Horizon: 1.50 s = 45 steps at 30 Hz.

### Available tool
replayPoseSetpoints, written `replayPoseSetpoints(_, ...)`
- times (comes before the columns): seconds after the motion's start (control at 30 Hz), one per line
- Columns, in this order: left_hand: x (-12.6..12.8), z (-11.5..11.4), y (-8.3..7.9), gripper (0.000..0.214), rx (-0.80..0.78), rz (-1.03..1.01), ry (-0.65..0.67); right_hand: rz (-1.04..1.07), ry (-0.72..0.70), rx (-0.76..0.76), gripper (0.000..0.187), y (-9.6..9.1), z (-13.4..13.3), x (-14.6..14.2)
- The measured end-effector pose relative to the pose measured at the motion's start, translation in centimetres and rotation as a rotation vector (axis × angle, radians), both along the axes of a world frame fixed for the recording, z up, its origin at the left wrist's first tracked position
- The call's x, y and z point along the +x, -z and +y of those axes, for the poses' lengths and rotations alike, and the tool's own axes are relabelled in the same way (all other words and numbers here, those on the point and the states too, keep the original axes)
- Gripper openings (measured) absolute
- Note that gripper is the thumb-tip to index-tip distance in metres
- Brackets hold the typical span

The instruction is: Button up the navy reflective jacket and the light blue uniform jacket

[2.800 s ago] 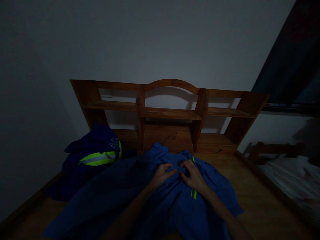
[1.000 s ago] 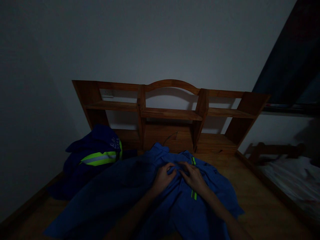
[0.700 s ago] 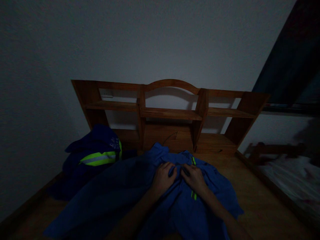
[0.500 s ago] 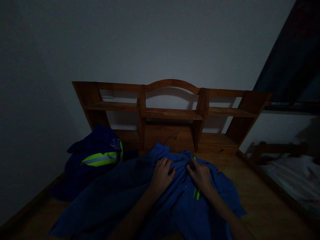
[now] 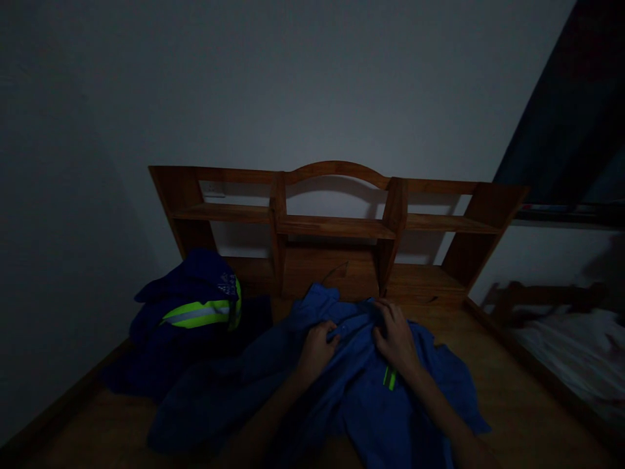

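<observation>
A blue work jacket (image 5: 371, 404) with a small yellow-green strip lies rumpled on the wooden surface in front of me. My left hand (image 5: 318, 348) is closed on a fold of it near the collar end. To the right, my right hand (image 5: 396, 339) rests on the same jacket with its fingers stretched forward and the thumb apart. The fabric under its fingertips is hard to make out in the dim light.
A dark blue garment (image 5: 185, 345) with a yellow-green and silver reflective band lies heaped at the left. Behind stands a wooden headboard shelf (image 5: 336, 225) against the pale wall. White bedding (image 5: 576, 345) is beyond the bed's right edge.
My left hand has closed on the fabric. My right hand has loosened its bent fingers and moved slightly right. The jacket's left part has been drawn in toward the right.
</observation>
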<state>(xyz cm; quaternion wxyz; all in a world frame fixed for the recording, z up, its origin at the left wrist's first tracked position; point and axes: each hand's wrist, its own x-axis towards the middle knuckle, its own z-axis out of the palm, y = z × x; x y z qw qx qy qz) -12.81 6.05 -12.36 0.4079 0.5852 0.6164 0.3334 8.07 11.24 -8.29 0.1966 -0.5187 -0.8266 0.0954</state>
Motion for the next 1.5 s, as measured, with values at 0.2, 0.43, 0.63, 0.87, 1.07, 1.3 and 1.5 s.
replayPoseSetpoints(0.2, 0.5, 0.1, 1.6, 0.022, -0.078, -0.28, -0.131, 0.117, -0.241, -0.191, 0.041, -0.5, -2.1, -3.1)
replayPoseSetpoints(0.43, -0.3, 0.3, 1.2, 0.029, -0.248, -0.561, -0.156, 0.212, -0.156, -0.284, 0.031, 0.9, -1.8, -2.8)
replayPoseSetpoints(0.63, -0.6, 0.2, 1.4, 0.034, -0.343, -0.735, -0.12, 0.151, -0.192, -0.308, 0.038, 0.9, -2.0, -2.6)
replayPoseSetpoints(0.87, -0.4, 0.2, 1.4, 0.035, -0.337, -0.699, -0.066, 0.129, -0.258, -0.339, 0.041, 0.2, -2.4, -2.7)
replayPoseSetpoints(1.07, -0.1, 0.2, 1.2, 0.039, -0.334, -0.62, -0.09, 0.199, -0.262, -0.31, 0.018, -1.2, -2.4, -3.2)
replayPoseSetpoints(1.3, -0.4, 0.4, 1.1, 0.034, -0.399, -0.755, -0.021, 0.237, -0.216, -0.314, 0.015, -0.9, -2.3, -3.2)
replayPoseSetpoints(1.5, -0.7, 0.2, 0.4, 0.036, -0.452, -0.858, -0.069, 0.213, -0.252, -0.314, 0.029, -0.4, -2.4, -3.0)
